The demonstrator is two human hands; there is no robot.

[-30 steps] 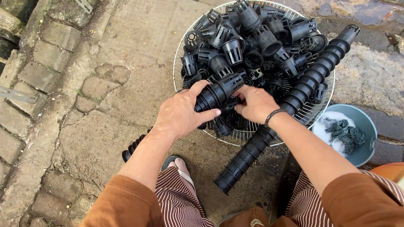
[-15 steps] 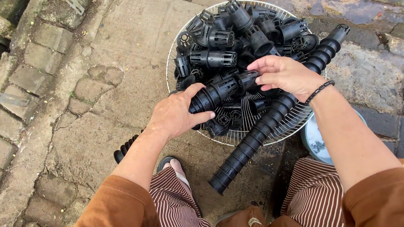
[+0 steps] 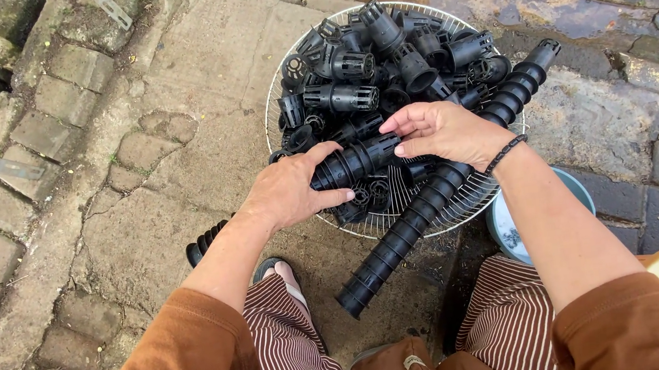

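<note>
Head view, looking down at a seated person in brown sleeves and striped trousers. The left hand [image 3: 291,191] has its grip clenched around the near end of a short black ribbed tube [image 3: 355,160], thumb on top and fingers wrapped underneath. The right hand [image 3: 444,128] meets the same tube at its far end, fingertips [image 3: 401,150] pressed against the rim, so its grip is on the tube as well, lightly rather than as a full fist. The tube is held roughly level, just above the near edge of a round white wire basket [image 3: 398,217] that sits on the stone paving [image 3: 170,144]. The basket is heaped with loose black plastic fittings [image 3: 381,57], most of them short slotted cylinders lying at all angles. A long stacked column of black ribbed pieces [image 3: 429,199] lies diagonally across the basket's right side, its upper end resting on the heap and its lower end jutting past the rim toward the person's knees; it passes under the right wrist, which wears a dark bead bracelet [image 3: 504,153]. A pale blue bowl [image 3: 575,188] stands just right of the basket, partly hidden by the right forearm (contents cannot be made out). Another black ribbed piece [image 3: 203,244] shows beside the left forearm on the ground.
</note>
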